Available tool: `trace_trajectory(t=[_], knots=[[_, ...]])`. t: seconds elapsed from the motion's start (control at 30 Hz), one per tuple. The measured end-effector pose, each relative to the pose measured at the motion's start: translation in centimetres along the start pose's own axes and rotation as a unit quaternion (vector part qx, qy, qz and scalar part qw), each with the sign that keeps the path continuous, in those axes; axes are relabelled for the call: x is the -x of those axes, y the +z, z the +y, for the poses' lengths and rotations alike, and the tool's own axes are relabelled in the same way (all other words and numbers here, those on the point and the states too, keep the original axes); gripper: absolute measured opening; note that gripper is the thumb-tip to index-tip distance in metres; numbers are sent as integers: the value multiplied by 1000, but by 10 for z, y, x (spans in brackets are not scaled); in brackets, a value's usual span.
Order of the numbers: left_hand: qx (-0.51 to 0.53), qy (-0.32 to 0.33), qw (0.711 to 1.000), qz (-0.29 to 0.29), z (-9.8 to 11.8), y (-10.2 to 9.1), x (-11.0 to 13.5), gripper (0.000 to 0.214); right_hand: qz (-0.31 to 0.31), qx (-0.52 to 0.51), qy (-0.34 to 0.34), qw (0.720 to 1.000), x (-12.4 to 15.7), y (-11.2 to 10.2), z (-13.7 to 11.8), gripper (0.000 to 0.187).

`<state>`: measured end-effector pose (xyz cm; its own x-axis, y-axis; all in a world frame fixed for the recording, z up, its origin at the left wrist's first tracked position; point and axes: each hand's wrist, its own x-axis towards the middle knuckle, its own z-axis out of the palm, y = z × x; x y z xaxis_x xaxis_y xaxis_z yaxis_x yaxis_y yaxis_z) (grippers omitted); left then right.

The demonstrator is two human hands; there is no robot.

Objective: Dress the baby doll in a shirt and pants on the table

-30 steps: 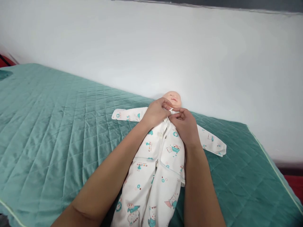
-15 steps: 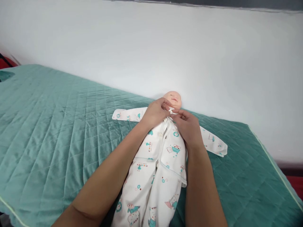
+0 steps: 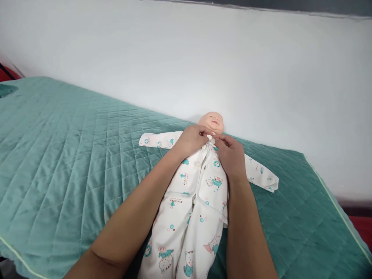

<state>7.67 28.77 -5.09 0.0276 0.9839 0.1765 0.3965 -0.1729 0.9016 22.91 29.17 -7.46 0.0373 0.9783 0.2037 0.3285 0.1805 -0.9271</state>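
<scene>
Green quilted cover, filling the left and lower right: its pile looks slippery, so a hard tug might slide the doll.
Near sleeve, left of centre: stretched outward; pulling the neckline could skew it.
Printed trousers, bottom centre: partly under the jacket, whose hem could bunch.
Left hand, centre: fingers clamped on the collar; a loose pinch might lose the cloth.
Button, centre: beside its slit, unfastened; mismatching would leave the front crooked.
Collar, centre: between both hands, partly hidden, so misalignment could go unnoticed.
Doll's head, above: knuckles could nudge it.
Right hand, right of centre: fingers pinched on the collar; uneven pulling could strain it.
Far sleeve, right: angled downward, perhaps caught by the wrist.
</scene>
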Motion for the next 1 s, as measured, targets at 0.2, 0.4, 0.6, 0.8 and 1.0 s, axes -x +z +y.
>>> trace_trajectory(t=[0.2,0.4,0.6,0.8,1.0], knots=[[-64,7,998,-7,-1,-3,3,28,4,15,3,1000,0,-1,-1,18],[-49,-1,999,-8,0,-6,3,27,-3,25,-8,1000,1,-3,-3,18],[-106,24,994,-15,-5,-8,-1,31,4,17,-10,1000,2,-1,-5,18],[-184,73,980,-28,-8,-12,-4,30,5,10,-15,1000,1,0,-4,17],[-263,105,959,-13,-10,-11,-4,27,6,15,-8,1000,0,0,-3,17]])
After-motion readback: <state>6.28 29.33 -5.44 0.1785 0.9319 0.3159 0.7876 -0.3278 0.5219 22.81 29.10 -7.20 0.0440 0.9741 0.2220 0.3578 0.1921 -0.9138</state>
